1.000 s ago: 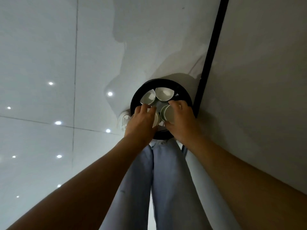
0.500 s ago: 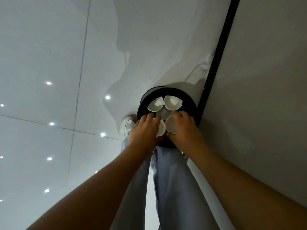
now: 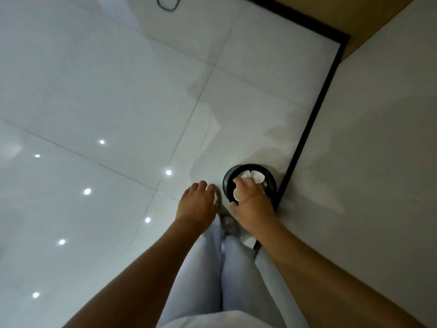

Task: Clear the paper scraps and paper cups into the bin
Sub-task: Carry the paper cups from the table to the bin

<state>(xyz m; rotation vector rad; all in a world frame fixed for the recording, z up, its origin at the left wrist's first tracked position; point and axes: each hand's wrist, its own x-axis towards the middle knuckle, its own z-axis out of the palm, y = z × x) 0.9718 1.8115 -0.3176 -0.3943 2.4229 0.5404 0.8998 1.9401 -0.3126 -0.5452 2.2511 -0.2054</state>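
Note:
A round black bin (image 3: 227,183) stands on the floor against the wall. Several white paper cups (image 3: 256,175) lie inside it, near its top. My right hand (image 3: 253,204) reaches over the bin's near side, with thumb and fingers curled round one paper cup (image 3: 236,193) at the rim. Left of the bin, my left hand (image 3: 197,204) hangs above the floor with loosely curled fingers, apart from the bin and holding nothing. No paper scraps are visible.
Glossy white floor tiles (image 3: 106,102) spread out to the left. A white wall (image 3: 378,162) with a black skirting strip (image 3: 307,129) runs along the right. My legs in light jeans (image 3: 212,280) and a shoe (image 3: 228,224) are below the hands. A dark cable loop (image 3: 168,4) lies far off.
I have risen, so the bin looks smaller and farther away. My left hand has come off the cups and moved left of the bin. My right hand stays on a cup.

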